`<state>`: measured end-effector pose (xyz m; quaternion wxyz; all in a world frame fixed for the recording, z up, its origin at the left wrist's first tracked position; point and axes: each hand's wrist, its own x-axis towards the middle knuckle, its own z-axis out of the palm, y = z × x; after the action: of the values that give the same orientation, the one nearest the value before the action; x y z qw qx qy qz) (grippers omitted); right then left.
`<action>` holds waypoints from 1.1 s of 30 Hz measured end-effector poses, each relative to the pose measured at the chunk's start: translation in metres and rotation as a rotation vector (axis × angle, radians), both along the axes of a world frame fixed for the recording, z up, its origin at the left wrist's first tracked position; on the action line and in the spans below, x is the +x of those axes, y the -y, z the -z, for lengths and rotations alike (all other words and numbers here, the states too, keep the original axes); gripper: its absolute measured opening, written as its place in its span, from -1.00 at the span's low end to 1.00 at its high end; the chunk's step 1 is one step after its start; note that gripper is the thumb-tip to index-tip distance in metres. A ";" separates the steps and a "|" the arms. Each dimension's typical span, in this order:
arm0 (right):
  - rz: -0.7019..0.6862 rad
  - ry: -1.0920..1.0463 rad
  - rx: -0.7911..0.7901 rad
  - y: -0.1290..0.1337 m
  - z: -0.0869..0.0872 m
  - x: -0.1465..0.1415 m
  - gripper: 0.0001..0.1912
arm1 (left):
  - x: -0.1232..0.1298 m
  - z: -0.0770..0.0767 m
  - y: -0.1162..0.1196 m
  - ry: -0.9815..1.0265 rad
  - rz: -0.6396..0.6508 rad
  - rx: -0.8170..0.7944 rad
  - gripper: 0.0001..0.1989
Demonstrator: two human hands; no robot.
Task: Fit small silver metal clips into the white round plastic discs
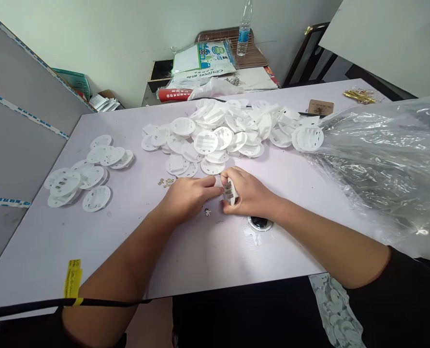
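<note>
My right hand [246, 193] grips a round white plastic disc [230, 192] by its edge, tilted up so its slotted compartments face left. The fingers of my left hand [189, 195] are pressed together at the disc's face; whether a small part sits between them is hidden. Small metal clips [207, 211] lie on the table just below my hands. More small metal pieces [167, 182] rest behind my left hand. Beyond my hands spreads a large heap of similar white discs [206, 142]. A smaller group of discs [91, 177] lies at the left, some showing metal contacts.
Crumpled clear plastic [381, 159] covers the table's right side. A black round object [260, 223] sits by my right wrist. A black cable [102, 303] with a yellow tag [73, 280] crosses the front edge. Gold-coloured metal parts [360, 95] lie at the far right.
</note>
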<state>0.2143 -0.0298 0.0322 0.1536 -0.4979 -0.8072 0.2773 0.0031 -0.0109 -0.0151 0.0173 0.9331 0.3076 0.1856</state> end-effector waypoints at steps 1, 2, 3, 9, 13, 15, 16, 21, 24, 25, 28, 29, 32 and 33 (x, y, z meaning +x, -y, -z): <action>0.001 -0.006 0.002 0.000 0.001 -0.001 -0.58 | 0.001 0.000 0.001 -0.005 -0.006 0.010 -0.47; 0.001 -0.011 0.003 0.000 0.001 -0.001 -0.58 | 0.001 0.000 0.001 -0.008 -0.011 0.016 -0.47; 0.001 -0.012 0.003 0.001 0.002 -0.001 -0.58 | 0.002 0.000 0.002 -0.008 -0.016 0.019 -0.47; 0.013 -0.022 0.020 0.002 0.004 -0.001 -0.58 | 0.005 -0.003 0.007 -0.009 -0.028 0.046 -0.48; 0.020 -0.019 0.027 0.002 0.004 -0.001 -0.58 | 0.007 -0.005 0.009 -0.009 -0.031 0.056 -0.51; 0.014 -0.013 0.038 0.002 0.004 0.000 -0.58 | 0.008 -0.003 0.009 -0.007 -0.029 0.057 -0.50; 0.007 -0.008 0.038 0.001 0.003 0.000 -0.58 | 0.008 -0.002 0.008 -0.004 -0.026 0.057 -0.49; -0.017 0.047 -0.058 0.000 -0.006 0.003 -0.58 | -0.001 0.001 0.000 0.061 0.041 0.035 -0.46; 0.008 0.025 -0.085 0.000 -0.013 0.006 -0.58 | -0.010 -0.003 -0.005 0.234 0.030 -0.079 -0.49; 0.013 0.003 -0.092 0.000 -0.015 0.007 -0.58 | -0.012 -0.005 -0.006 0.323 0.032 -0.146 -0.53; 0.030 -0.088 -0.120 0.001 -0.020 0.008 -0.55 | -0.012 -0.009 -0.007 0.552 0.077 -0.341 -0.65; 0.046 -0.139 -0.150 0.001 -0.020 0.008 -0.53 | -0.010 -0.009 -0.007 0.593 0.089 -0.377 -0.66; 0.125 -0.401 -0.307 0.001 -0.019 0.005 -0.46 | -0.003 -0.006 -0.004 0.645 0.088 -0.404 -0.68; 0.143 -0.510 -0.363 0.002 -0.018 0.003 -0.44 | 0.000 -0.005 -0.004 0.675 0.082 -0.401 -0.72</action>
<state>0.2175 -0.0315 0.0503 0.2789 -0.4870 -0.6431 0.5210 0.0029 -0.0072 -0.0099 0.3068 0.8092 0.2772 0.4174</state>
